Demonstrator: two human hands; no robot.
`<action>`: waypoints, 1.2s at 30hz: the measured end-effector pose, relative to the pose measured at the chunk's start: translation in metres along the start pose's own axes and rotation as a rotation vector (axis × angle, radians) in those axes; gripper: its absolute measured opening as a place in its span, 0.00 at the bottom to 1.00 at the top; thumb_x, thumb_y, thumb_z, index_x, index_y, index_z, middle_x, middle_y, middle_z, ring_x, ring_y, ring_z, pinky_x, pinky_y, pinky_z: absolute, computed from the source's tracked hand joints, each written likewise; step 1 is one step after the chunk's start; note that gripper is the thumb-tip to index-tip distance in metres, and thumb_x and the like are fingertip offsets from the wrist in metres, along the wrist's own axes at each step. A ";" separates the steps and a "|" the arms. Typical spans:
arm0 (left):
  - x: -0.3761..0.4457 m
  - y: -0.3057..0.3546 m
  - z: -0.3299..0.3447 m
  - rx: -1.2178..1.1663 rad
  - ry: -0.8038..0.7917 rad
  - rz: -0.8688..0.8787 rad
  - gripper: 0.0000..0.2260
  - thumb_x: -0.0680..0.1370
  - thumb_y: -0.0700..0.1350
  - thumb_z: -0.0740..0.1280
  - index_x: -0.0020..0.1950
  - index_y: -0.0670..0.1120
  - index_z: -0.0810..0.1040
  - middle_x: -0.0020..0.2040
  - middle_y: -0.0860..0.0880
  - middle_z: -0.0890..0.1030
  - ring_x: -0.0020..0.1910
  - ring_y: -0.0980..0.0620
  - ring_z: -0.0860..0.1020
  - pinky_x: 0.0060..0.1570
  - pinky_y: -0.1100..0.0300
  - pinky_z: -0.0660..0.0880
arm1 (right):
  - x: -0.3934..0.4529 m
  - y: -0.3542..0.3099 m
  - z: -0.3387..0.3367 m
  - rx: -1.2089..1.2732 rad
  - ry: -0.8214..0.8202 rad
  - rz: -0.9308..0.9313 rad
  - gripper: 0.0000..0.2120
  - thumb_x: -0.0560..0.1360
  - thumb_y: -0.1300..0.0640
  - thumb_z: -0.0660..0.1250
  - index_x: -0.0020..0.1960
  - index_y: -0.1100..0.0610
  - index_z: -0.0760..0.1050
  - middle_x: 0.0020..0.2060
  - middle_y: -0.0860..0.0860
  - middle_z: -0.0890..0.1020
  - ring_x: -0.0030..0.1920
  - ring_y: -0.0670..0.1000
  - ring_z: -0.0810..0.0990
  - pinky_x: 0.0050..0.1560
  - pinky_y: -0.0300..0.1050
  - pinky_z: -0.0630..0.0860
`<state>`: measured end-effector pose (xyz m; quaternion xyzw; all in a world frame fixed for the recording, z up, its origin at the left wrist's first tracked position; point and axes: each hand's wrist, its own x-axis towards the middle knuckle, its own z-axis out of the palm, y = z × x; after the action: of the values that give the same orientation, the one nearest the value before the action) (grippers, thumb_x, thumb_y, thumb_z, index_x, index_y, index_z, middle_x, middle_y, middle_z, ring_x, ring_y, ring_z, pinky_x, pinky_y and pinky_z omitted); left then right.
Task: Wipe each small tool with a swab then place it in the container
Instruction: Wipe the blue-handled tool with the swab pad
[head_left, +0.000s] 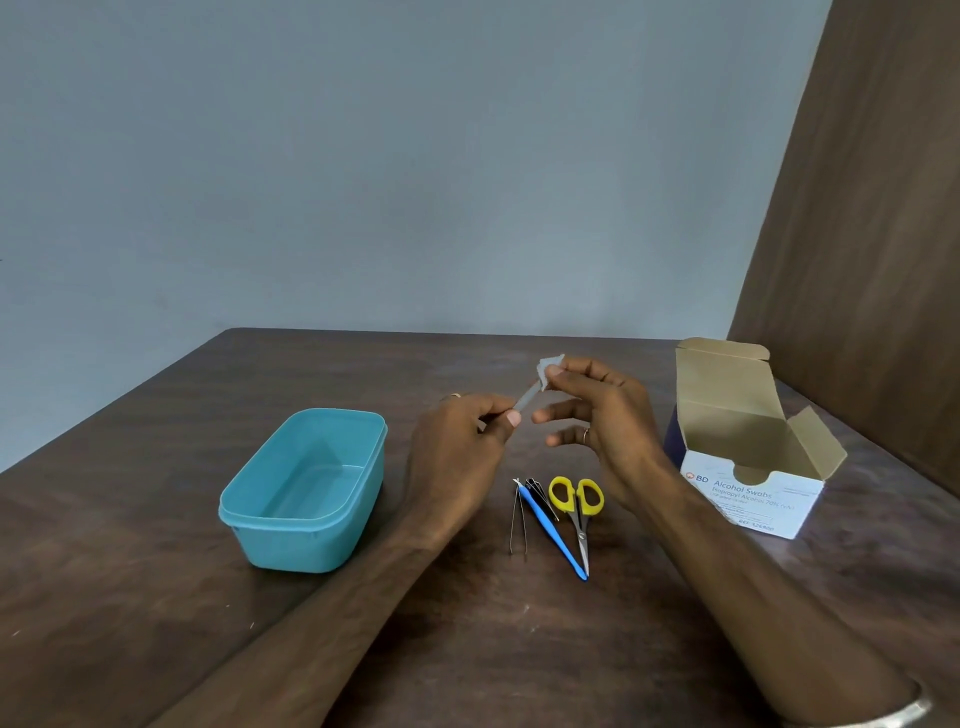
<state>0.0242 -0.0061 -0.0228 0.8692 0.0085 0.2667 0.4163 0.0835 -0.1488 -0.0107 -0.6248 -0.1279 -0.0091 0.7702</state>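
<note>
Above the open teal plastic container (303, 488): left hand (457, 441) gripping slim grey metal tool (527, 399), right hand (597, 410) pinching white swab (548, 368) round its tip; best wiped full length, firmly.

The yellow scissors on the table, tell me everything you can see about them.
The scissors are small, with two bright yellow plastic-looking finger loops and slim grey metal blades. They lie flat and closed on the dark wooden table, loops toward the far side, tips pointing toward the person. They sit below the right hand, which does not touch them. The tip end meets or crosses the blue-handled tool beside them; real contact is unclear.
</note>
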 end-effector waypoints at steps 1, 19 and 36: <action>0.001 0.000 0.000 -0.055 0.000 -0.037 0.09 0.79 0.46 0.67 0.58 0.48 0.82 0.44 0.56 0.81 0.43 0.59 0.76 0.43 0.64 0.74 | 0.000 -0.001 0.000 0.021 0.020 -0.015 0.06 0.77 0.61 0.69 0.53 0.60 0.82 0.44 0.55 0.86 0.34 0.54 0.83 0.30 0.46 0.78; -0.001 0.001 -0.005 -0.643 -0.068 -0.306 0.11 0.79 0.36 0.66 0.58 0.43 0.82 0.43 0.42 0.84 0.31 0.51 0.82 0.35 0.58 0.82 | -0.003 0.004 0.001 -0.313 -0.168 -0.175 0.04 0.73 0.63 0.75 0.48 0.59 0.84 0.40 0.57 0.85 0.28 0.51 0.77 0.29 0.45 0.76; 0.000 0.001 -0.006 -0.697 -0.134 -0.320 0.11 0.78 0.35 0.66 0.58 0.43 0.81 0.42 0.41 0.84 0.28 0.52 0.80 0.29 0.61 0.79 | 0.000 0.002 -0.002 -0.277 -0.069 -0.232 0.04 0.73 0.62 0.75 0.47 0.56 0.85 0.40 0.52 0.86 0.27 0.51 0.76 0.28 0.45 0.75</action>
<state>0.0210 -0.0027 -0.0195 0.6786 0.0257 0.1278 0.7228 0.0838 -0.1507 -0.0130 -0.7057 -0.2231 -0.0938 0.6659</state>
